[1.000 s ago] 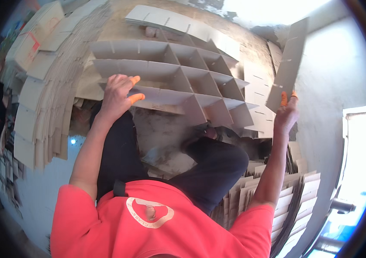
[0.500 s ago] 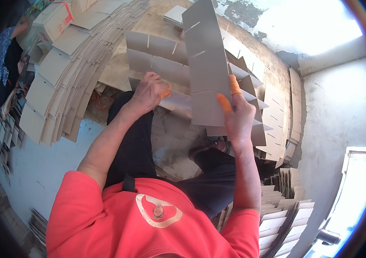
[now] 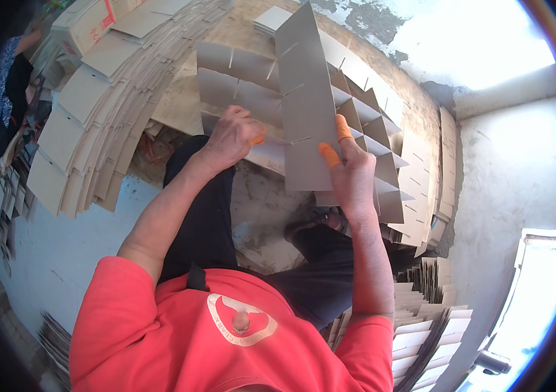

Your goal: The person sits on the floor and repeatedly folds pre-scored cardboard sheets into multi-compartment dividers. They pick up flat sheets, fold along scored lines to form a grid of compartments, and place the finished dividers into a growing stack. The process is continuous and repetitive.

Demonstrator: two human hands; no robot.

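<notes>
We have 1 slotted cardboard panel (image 3: 307, 108) at upper centre, gripped in the right hand (image 3: 355, 173) — left hand (image 3: 231, 138) curled at the divider grid (image 3: 218, 85) behind, can't tell if pinching.

Long grey slotted cardboard strip (image 3: 305, 108) before the grey cardboard grid (image 3: 252, 98); overlapping tan cardboard sheets (image 3: 72, 134) left, flat pale slotted cardboard strips (image 3: 414, 193) right, ranked pale cardboard pieces (image 3: 415, 340) nearer, lower right!

One grid (image 3: 252, 101) — two orange-tipped hands (image 3: 231, 138) (image 3: 355, 173)
</notes>
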